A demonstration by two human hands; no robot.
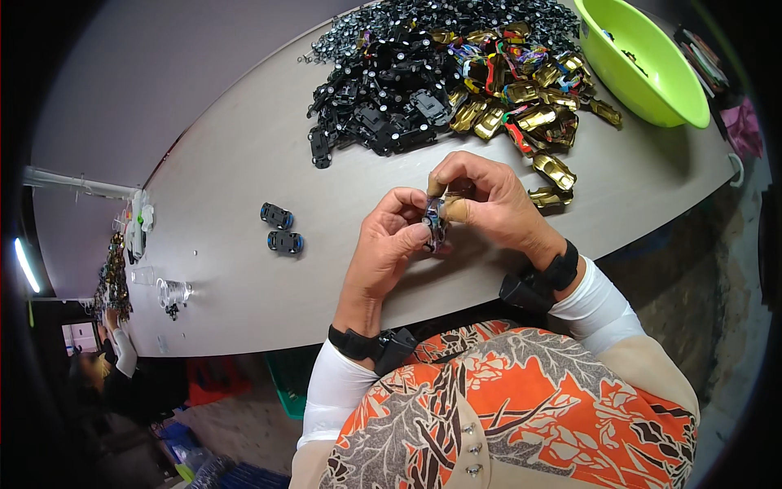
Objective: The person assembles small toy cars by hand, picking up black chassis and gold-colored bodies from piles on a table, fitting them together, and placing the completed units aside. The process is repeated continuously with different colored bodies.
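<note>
Toy car (434, 226) held between a person's two bare hands, over the near part of the pale table (220, 171).

The left hand (386, 244) pinches one side of it with thumb and fingers, while the right hand (498, 205) grasps the other side, thumb and forefinger bent in. The fingers hide much of the car, so its exact build is hard to tell; it is probably light and stiff, with a smooth, slightly slippery body and small parts that a hard squeeze might crack. Its long sides seem the safest hold. To the left, two dark cars (284, 242) lie near each other. Beyond the hands are heaped black car bases (371, 118), gold car shells (490, 122) and small metal parts (330, 45), with a lime-green bowl (688, 98) at the right.
</note>
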